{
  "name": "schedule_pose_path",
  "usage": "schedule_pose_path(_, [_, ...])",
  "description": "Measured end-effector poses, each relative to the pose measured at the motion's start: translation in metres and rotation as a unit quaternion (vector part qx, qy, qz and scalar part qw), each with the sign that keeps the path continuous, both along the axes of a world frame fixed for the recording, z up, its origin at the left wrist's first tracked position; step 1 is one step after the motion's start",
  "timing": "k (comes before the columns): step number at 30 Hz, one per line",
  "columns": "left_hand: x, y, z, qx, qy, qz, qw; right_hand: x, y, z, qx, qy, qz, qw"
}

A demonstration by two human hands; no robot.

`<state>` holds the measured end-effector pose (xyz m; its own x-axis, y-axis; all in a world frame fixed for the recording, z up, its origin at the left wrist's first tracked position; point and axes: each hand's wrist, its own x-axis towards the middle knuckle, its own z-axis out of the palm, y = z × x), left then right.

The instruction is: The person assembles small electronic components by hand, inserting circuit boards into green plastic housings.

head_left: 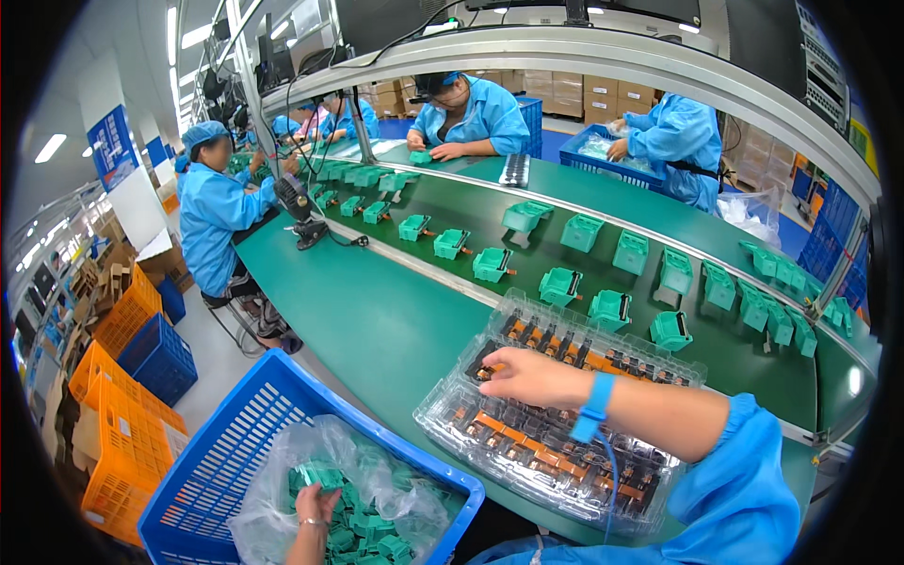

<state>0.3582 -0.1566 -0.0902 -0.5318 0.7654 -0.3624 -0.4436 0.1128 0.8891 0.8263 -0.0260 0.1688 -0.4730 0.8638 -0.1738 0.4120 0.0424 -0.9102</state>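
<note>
My left hand (315,506) is down inside a blue crate (273,405) at the lower left. Its fingers close on a green plastic housing (325,475) on top of a heap of similar housings (363,516) in a clear plastic bag (264,499). My right hand (527,377), with a blue wrist strap (595,405) and cord, is over a clear plastic tray (443,405) on the green table. Thumb and fingertips pinch at a small black part at the tray's left side; the fingers partly cover it. Rows of black-and-orange parts (527,441) fill the tray.
Beyond the tray, a green conveyor belt (424,268) carries rows of green housings (492,265). A metal frame (603,47) arches overhead. A small black fan (299,202) stands at the belt's edge. Co-workers in blue (217,207) sit or stand across and left. Orange crates (132,452) line the left floor.
</note>
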Motion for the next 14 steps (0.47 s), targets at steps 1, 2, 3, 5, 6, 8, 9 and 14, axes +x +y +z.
schedule_pose_path(1, [0.002,-0.011,0.004,0.041,-0.083,-0.028,0.995,-0.008,0.006,-0.008,0.01,-0.009,-0.025,1.0])
schedule_pose_path(2, [0.004,-0.024,0.012,0.079,-0.165,-0.053,0.982,-0.016,0.011,-0.014,0.017,-0.017,-0.048,0.999])
schedule_pose_path(3, [0.014,-0.036,0.028,0.079,-0.161,-0.051,0.982,-0.023,0.014,-0.018,0.017,-0.013,-0.044,0.999])
schedule_pose_path(5, [0.038,-0.048,0.073,0.135,-0.212,-0.104,0.962,-0.031,0.015,-0.022,-0.004,0.037,-0.092,0.995])
schedule_pose_path(6, [0.044,-0.051,0.09,0.136,-0.209,-0.104,0.963,-0.033,0.015,-0.027,-0.003,0.039,-0.091,0.995])
schedule_pose_path(8, [0.055,-0.054,0.117,0.173,-0.239,-0.18,0.939,-0.035,0.019,-0.038,0.058,0.034,-0.12,0.991])
schedule_pose_path(9, [0.06,-0.053,0.126,0.194,-0.23,-0.202,0.932,-0.033,0.023,-0.041,0.06,0.036,-0.12,0.99])
schedule_pose_path(14, [0.098,-0.048,0.172,0.209,-0.247,-0.253,0.912,-0.022,0.031,-0.043,-0.036,0.111,-0.088,0.989])
